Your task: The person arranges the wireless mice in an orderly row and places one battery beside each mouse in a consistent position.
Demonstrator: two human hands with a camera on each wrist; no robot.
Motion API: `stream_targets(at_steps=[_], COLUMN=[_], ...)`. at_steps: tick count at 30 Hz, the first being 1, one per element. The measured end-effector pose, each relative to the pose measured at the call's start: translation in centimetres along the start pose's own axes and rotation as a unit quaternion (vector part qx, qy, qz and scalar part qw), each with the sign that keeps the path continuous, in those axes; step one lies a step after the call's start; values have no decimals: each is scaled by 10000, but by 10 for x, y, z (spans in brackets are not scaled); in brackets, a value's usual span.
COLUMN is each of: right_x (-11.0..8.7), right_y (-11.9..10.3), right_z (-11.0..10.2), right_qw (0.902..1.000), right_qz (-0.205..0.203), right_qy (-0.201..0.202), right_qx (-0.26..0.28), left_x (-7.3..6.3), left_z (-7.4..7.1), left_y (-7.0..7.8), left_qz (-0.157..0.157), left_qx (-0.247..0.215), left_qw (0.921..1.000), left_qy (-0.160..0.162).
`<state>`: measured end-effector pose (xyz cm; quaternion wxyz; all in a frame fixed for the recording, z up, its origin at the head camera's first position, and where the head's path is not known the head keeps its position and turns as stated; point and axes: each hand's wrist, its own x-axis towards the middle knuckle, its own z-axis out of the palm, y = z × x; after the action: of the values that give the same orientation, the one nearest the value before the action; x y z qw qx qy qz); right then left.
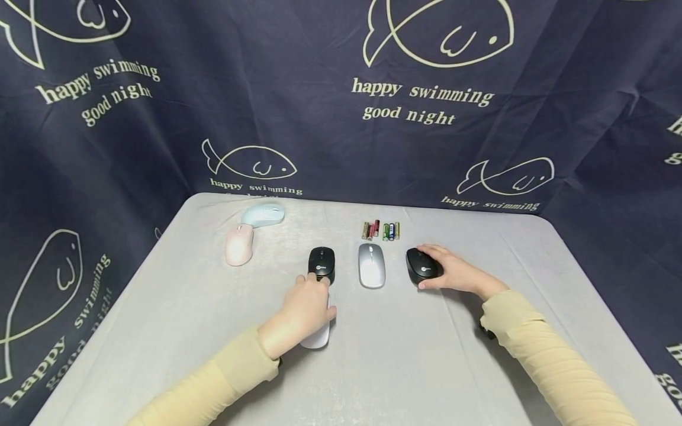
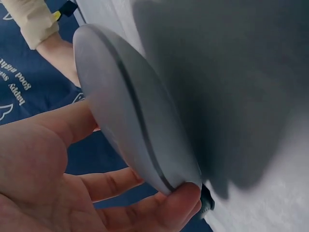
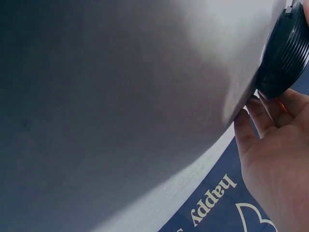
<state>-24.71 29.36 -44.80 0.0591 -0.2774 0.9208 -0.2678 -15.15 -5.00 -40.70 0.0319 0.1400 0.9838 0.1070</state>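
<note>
My left hand (image 1: 301,310) holds a pale white computer mouse (image 1: 318,338) by its sides, mostly covered by the hand in the head view. In the left wrist view, thumb and fingers grip this mouse (image 2: 130,106), which is tilted and casts a shadow on the table. Just beyond these fingers lies a black mouse (image 1: 322,260). My right hand (image 1: 459,273) grips a second black mouse (image 1: 421,265), thumb on the near side and fingers on the far side. Its ribbed side (image 3: 287,53) shows in the right wrist view. Between the two black mice lies a silver mouse (image 1: 371,266).
Several small batteries lie in two groups, one left (image 1: 370,230) and one right (image 1: 391,231), behind the silver mouse. At the table's back left, a pink mouse (image 1: 238,245) touches a light blue mouse (image 1: 263,215). A dark blue fish-print curtain (image 1: 330,130) hangs behind the grey table (image 1: 394,367).
</note>
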Motion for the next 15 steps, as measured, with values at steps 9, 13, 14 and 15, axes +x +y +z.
stream_targets(at_steps=[9,13,14,15], right_x=[0,1,1,1], right_y=[0,0,0,0], right_z=[0,-1,-1,-1], right_qw=[9998,9998,9998,9998], right_qz=[142,137,139,140], right_qy=[-80,-91,-92,-90], right_qx=[85,96,97,98], left_x=[0,1,1,1], left_z=[7,9,10,10], left_y=[4,5,5,5], left_qz=[138,133,137,146], left_qx=[164,221,230,237], left_qw=[9998,9997,9996,9996], left_qy=[15,37,40,41])
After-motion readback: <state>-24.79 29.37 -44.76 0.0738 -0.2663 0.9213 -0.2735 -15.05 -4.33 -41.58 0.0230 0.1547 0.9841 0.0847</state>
